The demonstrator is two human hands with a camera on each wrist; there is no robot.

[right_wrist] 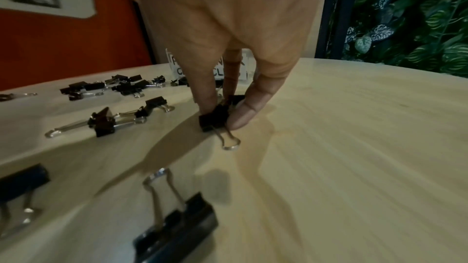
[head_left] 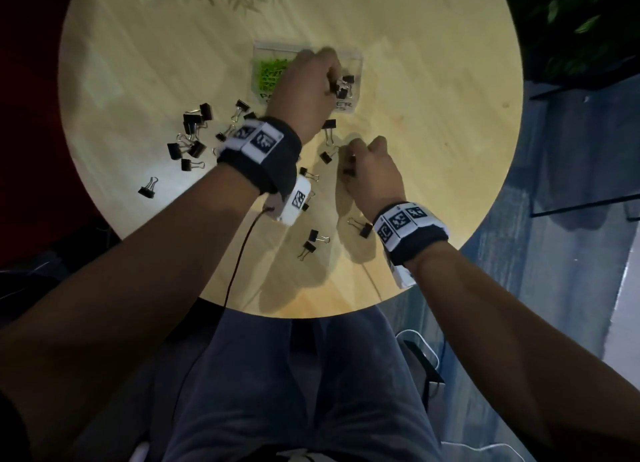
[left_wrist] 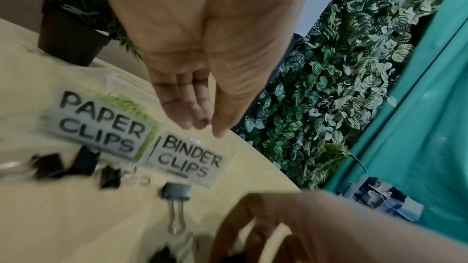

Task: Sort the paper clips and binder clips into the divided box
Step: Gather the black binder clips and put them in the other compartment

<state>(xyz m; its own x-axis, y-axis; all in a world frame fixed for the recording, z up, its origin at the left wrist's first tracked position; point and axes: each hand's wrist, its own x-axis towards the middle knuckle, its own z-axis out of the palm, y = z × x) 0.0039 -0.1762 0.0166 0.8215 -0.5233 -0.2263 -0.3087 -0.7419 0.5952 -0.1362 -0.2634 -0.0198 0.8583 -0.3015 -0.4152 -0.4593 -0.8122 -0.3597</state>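
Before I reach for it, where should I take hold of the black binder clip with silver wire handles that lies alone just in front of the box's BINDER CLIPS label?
Pinch the black binder clip across its black folded body, coming from above. The body stands higher than the table and offers two flat sides, while the thin wire handles lie low, pointing away from the clear divided box.

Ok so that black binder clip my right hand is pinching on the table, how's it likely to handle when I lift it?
The binder clip looks small and rigid, so probably light and stiff. Its wire handles look hinged, so they may swing. The right hand pinches its flat black sides with fingers, which likely holds well, though the painted metal could be slick.
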